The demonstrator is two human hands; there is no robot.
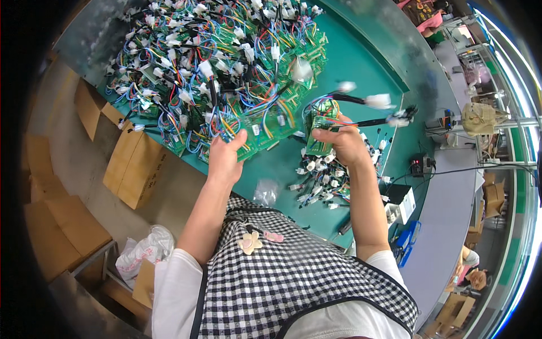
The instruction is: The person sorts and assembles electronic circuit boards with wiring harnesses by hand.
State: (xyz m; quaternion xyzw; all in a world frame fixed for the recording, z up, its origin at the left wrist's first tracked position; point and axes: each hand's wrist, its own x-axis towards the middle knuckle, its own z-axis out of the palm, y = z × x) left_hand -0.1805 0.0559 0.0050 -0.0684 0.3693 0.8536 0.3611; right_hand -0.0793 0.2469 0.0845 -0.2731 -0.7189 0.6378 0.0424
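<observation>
My left hand (224,160) is closed on the near end of a green circuit board (267,131), a long strip with coloured wires, thumb on top. The far part of the strip lies against a big heap of wired circuit boards (192,73). To the right, my right hand (349,146) grips a small stack of green circuit boards (320,144), its thumb across the top. Wires with white connectors (378,101) trail rightward from the stack, blurred by motion. Below this hand lies a pile of white connectors on black leads (324,178).
The green tabletop (361,56) has a raised rim. A clear plastic bag (266,192) lies at its near edge. On the right are a white box (401,203), a small black device (420,165) and a blue tray (407,243). Cardboard boxes (132,166) stand on the floor at left.
</observation>
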